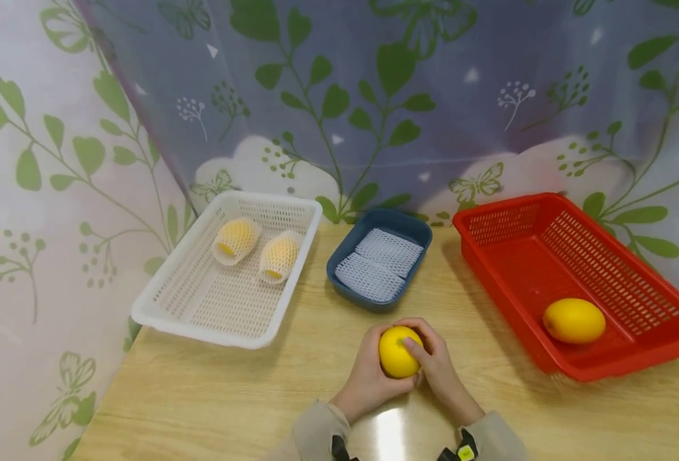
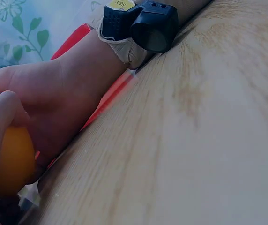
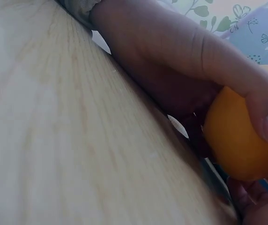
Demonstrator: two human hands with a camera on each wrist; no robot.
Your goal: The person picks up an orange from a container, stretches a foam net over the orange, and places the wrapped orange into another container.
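Both hands cup a rounded yellow fruit (image 1: 396, 358) with a small green mark on top, low over the near middle of the table. My left hand (image 1: 367, 379) wraps its left and near sides, the thumb lying across the near face. From the other side my right hand (image 1: 440, 371) grips it, its thumb pressing on top beside the green mark. In the left wrist view the fruit (image 2: 14, 161) is partly cut off at the frame edge. The right wrist view shows the fruit (image 3: 241, 136) between the hands, with a thumb curled over it.
A white basket (image 1: 201, 330) at left holds two yellow fruits in foam nets (image 1: 236, 240). Flattened white foam nets (image 1: 371, 275) lie in a blue tray (image 1: 339, 288) beyond the hands. In the red basket (image 1: 489, 275) at right rests an oval yellow fruit (image 1: 574, 321).
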